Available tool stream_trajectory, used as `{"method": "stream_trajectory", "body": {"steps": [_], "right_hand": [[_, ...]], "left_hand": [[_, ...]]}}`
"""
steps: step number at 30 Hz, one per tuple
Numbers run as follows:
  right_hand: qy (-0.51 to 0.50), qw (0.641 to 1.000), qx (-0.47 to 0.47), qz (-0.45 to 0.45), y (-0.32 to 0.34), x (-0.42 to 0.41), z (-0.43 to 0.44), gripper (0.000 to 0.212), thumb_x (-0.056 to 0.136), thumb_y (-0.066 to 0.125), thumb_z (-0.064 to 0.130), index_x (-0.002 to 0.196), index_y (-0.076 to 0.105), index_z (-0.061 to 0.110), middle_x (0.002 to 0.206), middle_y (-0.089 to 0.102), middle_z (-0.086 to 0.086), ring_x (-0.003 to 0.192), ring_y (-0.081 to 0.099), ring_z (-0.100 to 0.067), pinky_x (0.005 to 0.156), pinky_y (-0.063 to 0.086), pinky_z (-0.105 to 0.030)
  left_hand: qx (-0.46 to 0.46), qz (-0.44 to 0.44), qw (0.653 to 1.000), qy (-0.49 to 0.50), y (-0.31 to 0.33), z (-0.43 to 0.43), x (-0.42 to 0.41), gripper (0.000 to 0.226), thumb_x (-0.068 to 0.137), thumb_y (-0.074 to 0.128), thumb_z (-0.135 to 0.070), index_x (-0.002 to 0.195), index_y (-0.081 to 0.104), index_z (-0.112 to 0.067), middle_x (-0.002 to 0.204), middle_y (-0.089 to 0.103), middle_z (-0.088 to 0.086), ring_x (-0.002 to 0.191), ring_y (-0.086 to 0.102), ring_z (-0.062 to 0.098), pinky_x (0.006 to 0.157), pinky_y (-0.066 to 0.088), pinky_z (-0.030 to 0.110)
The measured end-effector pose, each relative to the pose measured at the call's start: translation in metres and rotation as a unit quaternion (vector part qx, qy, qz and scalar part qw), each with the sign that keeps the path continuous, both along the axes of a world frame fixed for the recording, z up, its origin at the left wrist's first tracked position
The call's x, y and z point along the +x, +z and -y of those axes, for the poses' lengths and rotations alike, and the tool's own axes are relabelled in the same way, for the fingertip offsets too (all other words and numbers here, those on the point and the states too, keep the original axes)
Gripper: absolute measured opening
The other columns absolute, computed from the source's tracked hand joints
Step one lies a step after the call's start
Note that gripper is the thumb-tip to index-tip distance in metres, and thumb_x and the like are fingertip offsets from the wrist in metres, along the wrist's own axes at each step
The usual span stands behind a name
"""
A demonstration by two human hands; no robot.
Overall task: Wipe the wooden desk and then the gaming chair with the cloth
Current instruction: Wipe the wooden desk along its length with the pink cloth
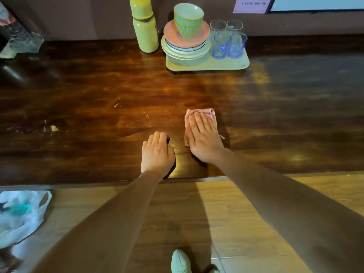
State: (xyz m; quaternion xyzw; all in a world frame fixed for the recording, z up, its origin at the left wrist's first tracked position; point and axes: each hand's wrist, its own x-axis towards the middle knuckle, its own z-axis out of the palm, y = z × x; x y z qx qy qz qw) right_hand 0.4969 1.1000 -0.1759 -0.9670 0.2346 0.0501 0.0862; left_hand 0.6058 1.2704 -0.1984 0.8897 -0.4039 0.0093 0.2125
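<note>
Presses flat on the cloth (208, 111) with the right hand (202, 138), fingers straight, near the worktop's (98, 85) front edge. Rests the left hand (157, 152) just beside it, fingers loosely bent, apparently empty.

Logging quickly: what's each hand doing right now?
Left hand: loosely curled, empty, resting on the dark wooden desk.
Right hand: open, pressing flat on the folded pink cloth.

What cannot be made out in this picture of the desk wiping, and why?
Gaming chair: nowhere in the head view.
Folded pink cloth: mostly covered by the flat right hand.
Left hand: fingertips curled under, so any contents are hidden.
Pink paper notice: print too small, cut by the top edge.
</note>
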Motion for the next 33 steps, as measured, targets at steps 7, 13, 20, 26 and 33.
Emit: {"method": "stream_trajectory", "body": {"steps": [7, 13, 20, 26, 33], "right_hand": [[-0.012, 0.999, -0.026, 0.029, -0.008, -0.043, -0.051, 0.071, 0.108, 0.008, 0.043, 0.167, -0.003, 0.004, 0.175, -0.004, -0.018, 0.162, -0.007, -0.033, 0.130, 0.006, -0.053], [0.042, 0.998, -0.012, 0.036, -0.014, -0.081, -0.073, 0.067, 0.111, 0.005, 0.044, 0.168, -0.004, 0.009, 0.176, -0.004, -0.015, 0.163, -0.009, -0.031, 0.130, 0.009, -0.053], [0.029, 0.999, -0.028, 0.035, -0.003, 0.005, 0.003, 0.066, 0.109, 0.015, 0.037, 0.167, 0.010, 0.005, 0.175, 0.007, -0.018, 0.163, 0.000, -0.031, 0.131, 0.002, -0.049], [-0.002, 0.998, -0.026, 0.053, -0.011, -0.013, -0.034, 0.069, 0.110, 0.009, 0.043, 0.168, 0.001, 0.007, 0.175, 0.000, -0.017, 0.163, -0.005, -0.031, 0.131, 0.005, -0.051], [0.040, 0.996, -0.012, 0.083, -0.020, -0.069, -0.095, 0.068, 0.112, 0.018, 0.047, 0.169, 0.003, 0.012, 0.176, 0.003, -0.012, 0.163, -0.003, -0.029, 0.131, 0.011, -0.054]], "left_hand": [[-0.015, 0.003, 1.000, 0.023, 0.000, 0.001, 0.000, 0.014, 0.098, 0.045, -0.023, 0.110, 0.050, -0.022, 0.105, 0.057, -0.002, 0.091, 0.051, 0.019, 0.082, 0.045, 0.038], [-0.013, 0.004, 1.000, 0.020, 0.004, 0.002, -0.002, 0.029, 0.100, 0.037, -0.029, 0.123, 0.053, -0.020, 0.109, 0.060, 0.001, 0.096, 0.055, 0.022, 0.084, 0.045, 0.041], [-0.016, 0.001, 1.000, 0.026, -0.001, 0.003, 0.001, 0.038, 0.103, 0.034, -0.034, 0.134, 0.052, -0.020, 0.121, 0.064, 0.001, 0.108, 0.059, 0.022, 0.093, 0.047, 0.044], [-0.014, -0.002, 0.999, 0.030, 0.005, 0.003, -0.001, 0.034, 0.103, 0.034, -0.031, 0.129, 0.054, -0.021, 0.116, 0.064, 0.001, 0.104, 0.058, 0.022, 0.092, 0.045, 0.044], [0.000, -0.006, 0.999, 0.035, 0.006, 0.002, 0.000, 0.023, 0.101, 0.048, -0.020, 0.123, 0.055, -0.021, 0.111, 0.062, 0.000, 0.099, 0.055, 0.022, 0.087, 0.044, 0.041]]}}
